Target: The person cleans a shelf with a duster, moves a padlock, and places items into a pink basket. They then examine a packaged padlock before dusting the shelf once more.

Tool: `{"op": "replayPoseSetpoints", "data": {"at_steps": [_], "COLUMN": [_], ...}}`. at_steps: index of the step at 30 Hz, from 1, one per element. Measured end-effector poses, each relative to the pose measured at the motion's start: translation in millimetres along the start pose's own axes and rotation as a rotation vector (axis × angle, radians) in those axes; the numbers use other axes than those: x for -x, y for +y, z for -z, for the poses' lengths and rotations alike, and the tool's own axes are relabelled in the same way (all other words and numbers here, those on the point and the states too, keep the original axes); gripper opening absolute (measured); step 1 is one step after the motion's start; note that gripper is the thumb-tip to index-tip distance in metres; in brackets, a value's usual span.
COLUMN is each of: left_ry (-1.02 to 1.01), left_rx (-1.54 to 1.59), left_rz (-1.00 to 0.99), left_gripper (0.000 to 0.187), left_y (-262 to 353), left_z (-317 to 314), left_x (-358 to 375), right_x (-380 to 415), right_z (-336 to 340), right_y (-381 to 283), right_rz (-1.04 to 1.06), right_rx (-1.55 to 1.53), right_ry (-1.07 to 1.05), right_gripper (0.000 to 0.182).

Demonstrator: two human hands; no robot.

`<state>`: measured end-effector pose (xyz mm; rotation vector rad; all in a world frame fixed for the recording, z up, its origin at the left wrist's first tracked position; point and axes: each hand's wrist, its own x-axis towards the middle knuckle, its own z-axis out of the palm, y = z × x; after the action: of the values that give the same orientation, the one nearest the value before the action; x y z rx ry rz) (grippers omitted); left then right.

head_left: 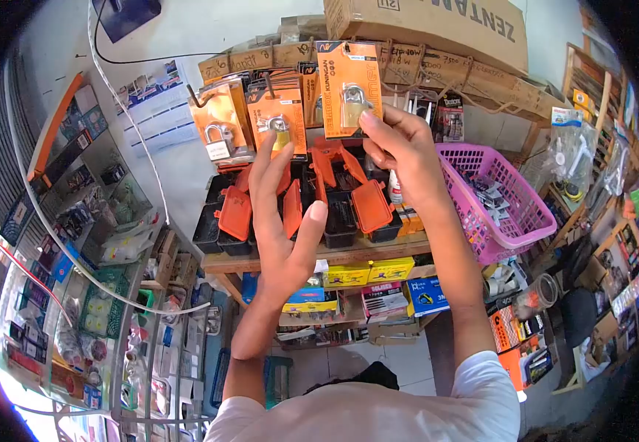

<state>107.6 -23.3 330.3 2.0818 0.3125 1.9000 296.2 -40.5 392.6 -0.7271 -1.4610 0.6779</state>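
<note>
My right hand (400, 147) pinches the lower right of an orange carded padlock pack (335, 96), held upright near the hanging row. My left hand (286, 236) is raised with its fingers apart and holds nothing. Its fingertips are in front of another orange padlock pack (276, 103) that hangs from a hook. Farther left hangs a similar pack with a silver padlock (218, 134). Below the packs, several black boxes with open orange lids (235, 214) stand on a wooden shelf (319, 257).
A pink basket (507, 199) with small packs stands right of the boxes. A large cardboard box (437, 26) lies on top behind. Glass shelves with goods (76, 295) line the left side. Yellow boxes (369, 272) sit beneath the wooden shelf.
</note>
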Motion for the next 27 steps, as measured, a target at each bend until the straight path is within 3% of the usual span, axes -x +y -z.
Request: {"op": "replayPoseSetpoints", "data": {"at_steps": [7, 9, 11, 13, 23, 25, 26, 27], "left_ry": [-0.017, -0.102, -0.111, -0.259, -0.264, -0.283, -0.299, -0.296], "left_rx": [-0.148, -0.456, -0.470, -0.677, -0.858, -0.950, -0.939, -0.990], "left_rz": [-0.095, -0.164, -0.174, -0.183, -0.140, -0.130, -0.093, -0.096], "left_gripper": [0.057, 0.055, 0.057, 0.059, 0.060, 0.059, 0.059, 0.060], "left_y": [1.9, 7.5, 9.2, 11.8, -21.7, -19.9, -17.5, -18.5], "left_z": [1.0, -1.6, -9.3, -17.1, -55.9, -56.1, -56.1, -57.2], "left_x": [-15.6, -22.9, -29.2, -34.7, -31.1, -31.1, -31.1, -29.5], "right_x": [8.6, 10.5, 7.8, -2.9, -47.3, -35.7, -30.5, -14.4], "right_z": [-12.7, -17.1, -15.2, -9.9, -1.1, 8.7, 22.0, 27.1], "right_y": [11.8, 18.8, 33.9, 58.8, 93.8, 88.5, 107.0, 89.6], "right_rz": [-0.042, -0.128, -0.167, -0.081, 0.059, -0.053, 0.080, 0.064], "right_rx": [0.036, -0.051, -0.076, 0.037, 0.233, 0.231, 0.355, 0.475], "right_ry": [0.041, 0.098, 0.107, 0.109, 0.180, 0.078, 0.024, -0.019], "right_gripper": [0.026, 0.028, 0.030, 0.031, 0.025, 0.025, 0.033, 0.040]}}
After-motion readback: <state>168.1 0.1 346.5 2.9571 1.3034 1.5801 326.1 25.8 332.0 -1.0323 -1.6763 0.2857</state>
